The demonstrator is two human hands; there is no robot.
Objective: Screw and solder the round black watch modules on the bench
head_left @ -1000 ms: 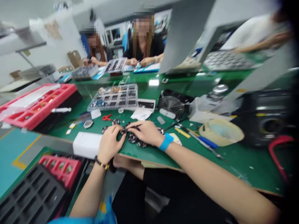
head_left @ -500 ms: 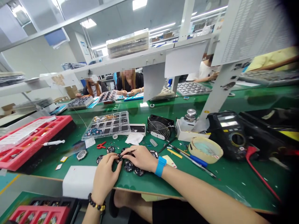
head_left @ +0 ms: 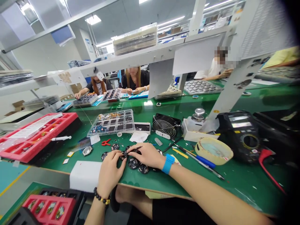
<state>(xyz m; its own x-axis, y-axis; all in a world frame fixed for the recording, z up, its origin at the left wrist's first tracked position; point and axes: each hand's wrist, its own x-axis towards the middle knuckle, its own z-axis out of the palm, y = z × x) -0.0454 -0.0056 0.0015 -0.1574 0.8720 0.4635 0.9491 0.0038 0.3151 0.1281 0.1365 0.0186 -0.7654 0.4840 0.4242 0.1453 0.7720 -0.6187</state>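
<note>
My left hand (head_left: 111, 167) is closed, its fingertips and thumb gripping a small round black part (head_left: 125, 154) just above the green bench. My right hand (head_left: 150, 155) meets it from the other side, closed on a slim dark pointed tool (head_left: 137, 149) whose tip is at the part. The exact kind of tool is too small to tell. Several similar round black parts with metallic details lie around and under my hands, among them one part (head_left: 143, 168) below my right hand and another part (head_left: 115, 147) behind my left. My right palm hides some of them.
A clear compartment box (head_left: 112, 122) stands behind my hands, beside a black fan (head_left: 165, 126). Red pliers-like clip (head_left: 106, 142), white block (head_left: 84, 176), cream bowl (head_left: 214, 151) and multimeter (head_left: 241, 134) surround the work. A red tray (head_left: 67, 120) sits left. People work across the bench.
The view has shifted, so the bench items sit slightly farther right. Both hands stay together at the round black part, with only small finger movement. A co-worker's hand across the bench reaches onto a tray.
</note>
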